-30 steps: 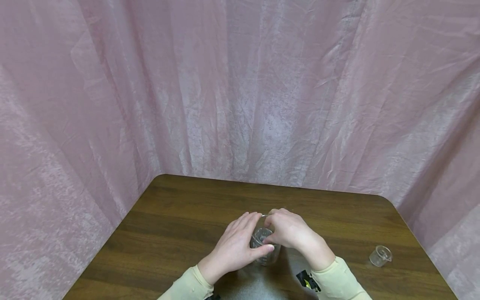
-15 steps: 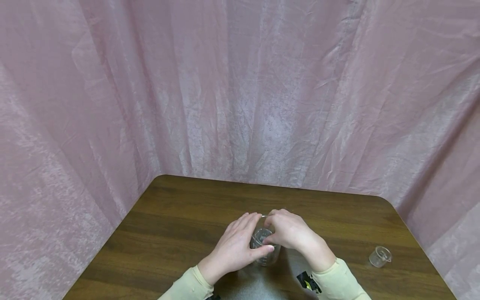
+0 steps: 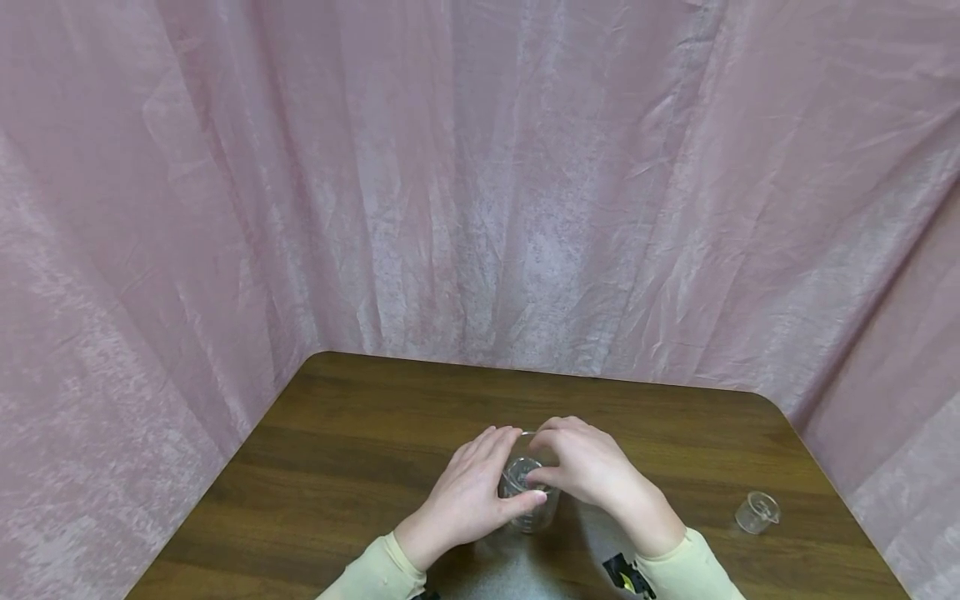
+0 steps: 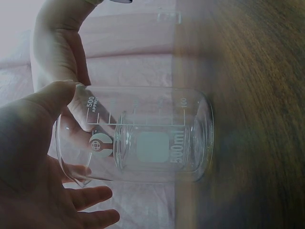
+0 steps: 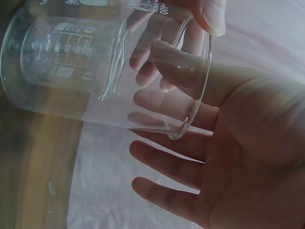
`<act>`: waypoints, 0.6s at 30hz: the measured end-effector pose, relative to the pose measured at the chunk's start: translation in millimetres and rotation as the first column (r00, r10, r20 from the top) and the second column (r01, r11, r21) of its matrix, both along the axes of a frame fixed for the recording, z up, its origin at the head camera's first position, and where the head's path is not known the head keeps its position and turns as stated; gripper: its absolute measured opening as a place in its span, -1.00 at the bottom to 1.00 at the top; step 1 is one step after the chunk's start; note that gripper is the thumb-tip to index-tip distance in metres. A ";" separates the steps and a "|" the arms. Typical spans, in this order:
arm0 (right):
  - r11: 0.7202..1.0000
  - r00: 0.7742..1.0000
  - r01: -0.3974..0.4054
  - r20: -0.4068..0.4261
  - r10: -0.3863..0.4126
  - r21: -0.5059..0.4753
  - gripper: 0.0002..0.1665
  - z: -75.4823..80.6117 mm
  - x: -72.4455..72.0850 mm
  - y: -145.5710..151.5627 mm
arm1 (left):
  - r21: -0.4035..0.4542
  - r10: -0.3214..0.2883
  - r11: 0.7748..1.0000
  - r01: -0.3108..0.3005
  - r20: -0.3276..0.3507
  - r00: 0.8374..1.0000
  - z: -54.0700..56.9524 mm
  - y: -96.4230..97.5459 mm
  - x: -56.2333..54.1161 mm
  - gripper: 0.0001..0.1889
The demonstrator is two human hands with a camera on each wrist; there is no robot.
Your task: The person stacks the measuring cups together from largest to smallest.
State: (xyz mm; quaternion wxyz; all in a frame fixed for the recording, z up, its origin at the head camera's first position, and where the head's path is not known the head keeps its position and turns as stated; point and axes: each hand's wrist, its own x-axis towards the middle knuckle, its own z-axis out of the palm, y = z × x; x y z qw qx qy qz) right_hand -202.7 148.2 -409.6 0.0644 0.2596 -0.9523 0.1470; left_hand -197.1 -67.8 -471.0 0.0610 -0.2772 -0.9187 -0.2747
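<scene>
A clear 500 ml glass beaker [image 4: 143,102] stands upright on the table, with a smaller glass beaker [image 5: 71,62] sitting inside at its bottom. My left hand [image 3: 472,492] grips the large beaker near its rim, thumb on the near side and fingers along the left. Over the mouth, my right hand [image 3: 588,462] dips its thumb and index finger inside. In the right wrist view a gap shows between those fingertips and the small beaker's rim; the other fingers spread loosely outside the glass.
Another small clear beaker [image 3: 757,512] stands toward the right side of the brown wooden table [image 3: 375,433]. Pink curtains [image 3: 480,208] hang behind the table and along both sides.
My right hand and wrist have shifted slightly to the right, its thumb and index finger spreading a little apart. The left hand and the large beaker stay practically in place.
</scene>
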 end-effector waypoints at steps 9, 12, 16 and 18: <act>0.999 0.997 -0.008 -0.077 0.005 -0.036 -0.61 -0.2 5.0 5.3 | -0.002 0.003 1.000 -0.003 -0.006 1.000 0.7 0.6 1.1 -0.02; 0.999 0.996 -0.005 -0.088 0.001 -0.045 -0.60 -0.6 6.1 5.6 | -0.001 0.004 1.000 -0.004 0.002 1.000 0.8 0.6 1.1 -0.01; 0.999 0.995 0.001 -0.099 -0.005 -0.047 -0.58 -1.2 8.2 7.2 | -0.001 0.003 1.000 -0.003 0.008 1.000 0.5 0.7 0.8 -0.01; 0.999 0.994 0.002 -0.108 -0.007 -0.047 -0.57 -1.6 9.5 8.4 | -0.002 0.003 1.000 -0.003 0.007 1.000 0.4 0.8 0.6 -0.01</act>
